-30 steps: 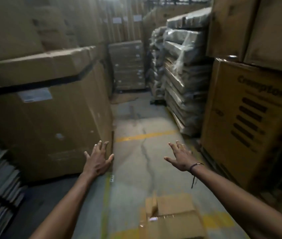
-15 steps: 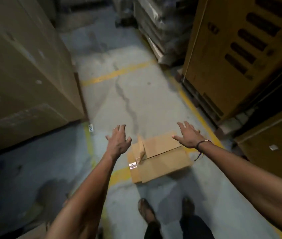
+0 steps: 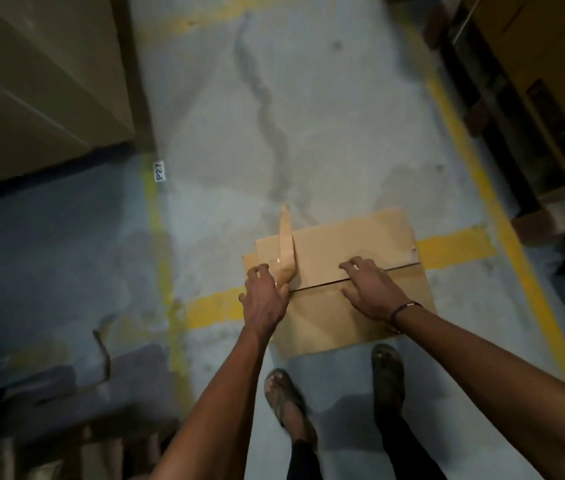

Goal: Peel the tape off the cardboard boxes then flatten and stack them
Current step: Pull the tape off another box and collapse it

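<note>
Two bare hands are down on the cardboard box (image 3: 340,282), which lies low on the concrete floor (image 3: 225,140) across a yellow line (image 3: 454,247), just ahead of my sandalled feet. My left hand (image 3: 264,299) has its grip pinched on the loose strip of tape (image 3: 286,249), which stands up off the left end; my right hand (image 3: 369,289) rests spread and flat at the flap seam, clamped on nothing. I judge the box light and fairly stiff, the tape thin, glossy and apt to tear, so I would hold it low, near where it leaves the board. Tall cartons (image 3: 39,81) hem the aisle left and right, but the floor beyond the box is open.
</note>
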Available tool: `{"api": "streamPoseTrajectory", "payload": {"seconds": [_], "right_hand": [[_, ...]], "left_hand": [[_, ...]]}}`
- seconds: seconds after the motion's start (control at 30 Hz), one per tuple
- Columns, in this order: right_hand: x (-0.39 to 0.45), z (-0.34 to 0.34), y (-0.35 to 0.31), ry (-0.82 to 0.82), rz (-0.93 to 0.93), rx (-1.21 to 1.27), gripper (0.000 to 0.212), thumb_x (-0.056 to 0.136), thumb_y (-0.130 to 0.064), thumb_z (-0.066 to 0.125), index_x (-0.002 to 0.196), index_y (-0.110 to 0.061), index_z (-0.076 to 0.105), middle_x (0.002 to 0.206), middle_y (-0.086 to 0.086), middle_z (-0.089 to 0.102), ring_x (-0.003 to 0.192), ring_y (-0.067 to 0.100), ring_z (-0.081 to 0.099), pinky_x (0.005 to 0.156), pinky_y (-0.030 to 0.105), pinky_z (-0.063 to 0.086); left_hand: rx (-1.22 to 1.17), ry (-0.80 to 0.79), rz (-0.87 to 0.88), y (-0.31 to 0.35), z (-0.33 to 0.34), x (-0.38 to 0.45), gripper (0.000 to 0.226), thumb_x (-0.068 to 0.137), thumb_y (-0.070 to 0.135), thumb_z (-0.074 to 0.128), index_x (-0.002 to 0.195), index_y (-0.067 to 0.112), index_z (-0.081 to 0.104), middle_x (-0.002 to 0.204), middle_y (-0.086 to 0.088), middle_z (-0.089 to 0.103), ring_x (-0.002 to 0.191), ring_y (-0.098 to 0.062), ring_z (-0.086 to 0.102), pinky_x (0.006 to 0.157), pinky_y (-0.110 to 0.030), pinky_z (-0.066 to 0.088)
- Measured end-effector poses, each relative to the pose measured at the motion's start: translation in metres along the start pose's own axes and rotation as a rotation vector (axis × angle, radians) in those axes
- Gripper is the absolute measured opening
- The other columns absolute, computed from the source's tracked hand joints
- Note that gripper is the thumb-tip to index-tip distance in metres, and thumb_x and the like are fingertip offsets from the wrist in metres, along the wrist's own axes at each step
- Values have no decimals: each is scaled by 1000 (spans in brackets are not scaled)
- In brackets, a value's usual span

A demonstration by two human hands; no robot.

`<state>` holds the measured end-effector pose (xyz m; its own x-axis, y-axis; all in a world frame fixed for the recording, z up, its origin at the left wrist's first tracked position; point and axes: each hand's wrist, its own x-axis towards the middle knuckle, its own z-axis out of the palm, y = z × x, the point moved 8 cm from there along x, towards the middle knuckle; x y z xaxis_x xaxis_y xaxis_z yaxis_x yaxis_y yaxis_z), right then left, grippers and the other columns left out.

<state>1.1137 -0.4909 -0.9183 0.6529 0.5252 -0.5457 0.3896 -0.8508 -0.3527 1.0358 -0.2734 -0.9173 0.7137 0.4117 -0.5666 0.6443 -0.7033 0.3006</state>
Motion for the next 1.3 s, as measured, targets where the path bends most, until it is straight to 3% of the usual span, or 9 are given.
{"api": "streamPoseTrajectory", "payload": {"seconds": [0.13,0.3,0.53,0.67,0.83,1.07,1.13,1.23,1.3], "right_hand": [[30,49,-2,4,-127,-119,36,95,-32,54,128,-18,54,129,8,52,115,31,51,88,46,47],[41,66,-5,34,-145,-239,33,90,-34,56,118,-17,55,121,9,53,105,28,52,80,43,47],[40,69,-17,-23,-223,-318,41,87,-35,57,123,-16,55,120,9,55,104,28,53,81,43,49],[42,74,-24,-39,-232,-318,45,83,-33,63,123,-15,54,117,10,56,102,30,53,79,44,49],[49,74,-26,-53,-209,-278,50,81,-39,68,121,-14,53,119,12,55,104,32,52,82,45,47],[53,73,-29,-89,-213,-260,53,87,-42,64,129,-15,47,127,10,51,112,29,48,91,44,44],[51,70,-30,-87,-211,-226,53,85,-43,66,127,-15,49,123,10,55,110,29,49,90,44,44],[43,62,-30,-63,-212,-220,54,79,-49,65,121,-17,52,113,6,58,104,27,49,87,44,44],[30,54,-33,-51,-227,-206,53,76,-53,64,116,-19,56,107,3,58,97,23,48,85,42,44]], "left_hand": [[-67,49,-116,-10,53,34,60,87,43,71,130,14,42,141,-17,32,123,-44,46,97,-59,47],[-281,270,-134,-32,59,47,27,96,13,50,122,5,50,130,-19,42,100,-40,56,88,-44,47],[-938,256,-605,-122,78,49,11,99,21,54,90,16,50,95,-9,61,86,-32,66,75,-48,62],[-1454,169,-826,-130,108,43,17,104,4,49,118,11,53,97,-13,63,83,-26,65,66,-37,62],[-1750,207,-979,-143,128,36,42,107,2,38,149,1,38,142,-26,53,131,-43,53,100,-51,48],[-1841,140,-1015,-143,116,32,35,105,16,47,138,7,43,148,-23,45,135,-41,48,108,-58,44],[-1786,128,-1072,-153,108,25,53,96,24,55,144,9,36,145,-23,42,134,-40,49,104,-59,46],[-1211,275,-1150,-178,81,3,64,87,33,64,140,3,43,137,-23,50,123,-42,54,89,-50,49],[-789,410,-789,-164,40,10,35,91,28,63,117,4,59,117,-17,64,110,-39,61,80,-38,45]]}}
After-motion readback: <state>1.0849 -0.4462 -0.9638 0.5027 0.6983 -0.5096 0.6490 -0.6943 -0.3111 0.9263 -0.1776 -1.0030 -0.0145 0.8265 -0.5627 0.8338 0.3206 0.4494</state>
